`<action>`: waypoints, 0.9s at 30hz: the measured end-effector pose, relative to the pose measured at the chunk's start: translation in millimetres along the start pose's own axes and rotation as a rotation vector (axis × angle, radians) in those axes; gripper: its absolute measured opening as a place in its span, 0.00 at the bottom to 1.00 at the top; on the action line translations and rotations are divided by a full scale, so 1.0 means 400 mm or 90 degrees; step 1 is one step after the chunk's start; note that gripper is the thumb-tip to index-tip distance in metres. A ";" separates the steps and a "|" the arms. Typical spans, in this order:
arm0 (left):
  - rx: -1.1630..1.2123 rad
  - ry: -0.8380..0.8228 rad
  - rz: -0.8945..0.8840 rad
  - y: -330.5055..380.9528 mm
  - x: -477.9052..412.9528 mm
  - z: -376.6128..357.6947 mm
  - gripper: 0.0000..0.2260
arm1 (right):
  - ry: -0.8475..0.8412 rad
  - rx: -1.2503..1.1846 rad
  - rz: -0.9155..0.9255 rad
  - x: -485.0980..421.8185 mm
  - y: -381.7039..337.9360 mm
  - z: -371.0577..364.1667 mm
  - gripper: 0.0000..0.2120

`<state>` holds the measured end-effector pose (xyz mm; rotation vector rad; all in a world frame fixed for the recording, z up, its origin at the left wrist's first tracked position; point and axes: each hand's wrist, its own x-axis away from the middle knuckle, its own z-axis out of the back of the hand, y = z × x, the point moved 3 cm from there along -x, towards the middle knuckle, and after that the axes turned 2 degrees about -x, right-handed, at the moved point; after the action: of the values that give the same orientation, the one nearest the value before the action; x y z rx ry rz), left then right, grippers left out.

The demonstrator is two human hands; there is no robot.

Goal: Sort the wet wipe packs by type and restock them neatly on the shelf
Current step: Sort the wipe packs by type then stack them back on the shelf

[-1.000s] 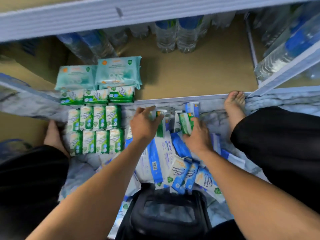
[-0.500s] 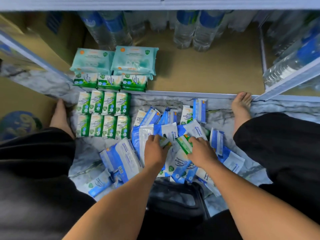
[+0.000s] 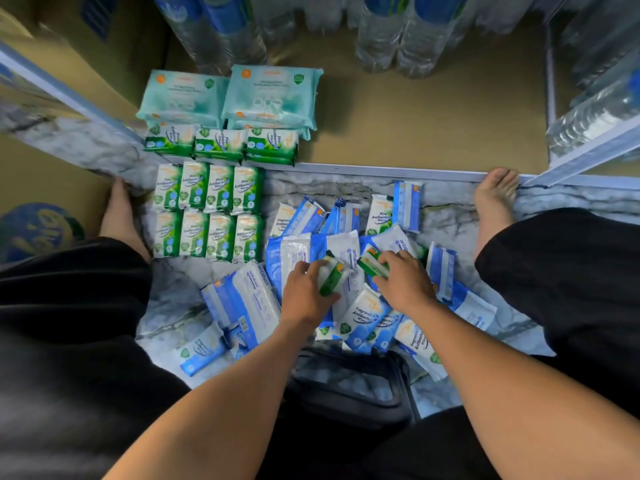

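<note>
A loose heap of blue-and-white wipe packs lies on the marble floor between my legs. My left hand grips a small green pack over the heap. My right hand holds another small green pack just beside it. To the left, several green pine packs lie in two tidy rows on the floor. On the low shelf, three green packs line the front edge, with two large teal packs behind them.
Water bottles stand at the back of the shelf and on the right rack. My bare feet flank the heap. A black bag sits under my forearms. A cardboard box stands at the left.
Both hands drew back from near the shelf edge into the middle of the heap. Each now holds a green pack. The view has tilted down.
</note>
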<state>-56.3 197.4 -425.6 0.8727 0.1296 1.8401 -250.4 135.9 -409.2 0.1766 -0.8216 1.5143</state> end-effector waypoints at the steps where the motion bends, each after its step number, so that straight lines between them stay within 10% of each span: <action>1: 0.054 0.002 0.025 0.000 -0.001 0.004 0.28 | -0.008 -0.033 0.004 -0.006 -0.002 0.003 0.18; 15: 0.267 0.157 0.264 -0.059 0.002 0.061 0.16 | 0.162 -0.246 -0.157 -0.034 0.026 0.013 0.10; 27: 0.117 0.053 0.162 -0.067 0.003 0.033 0.26 | 0.090 -0.102 -0.162 -0.016 0.034 -0.026 0.22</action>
<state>-27.7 206.5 -427.7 0.9744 0.2529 2.1284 -258.0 138.2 -425.7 0.0520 -0.7719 1.2026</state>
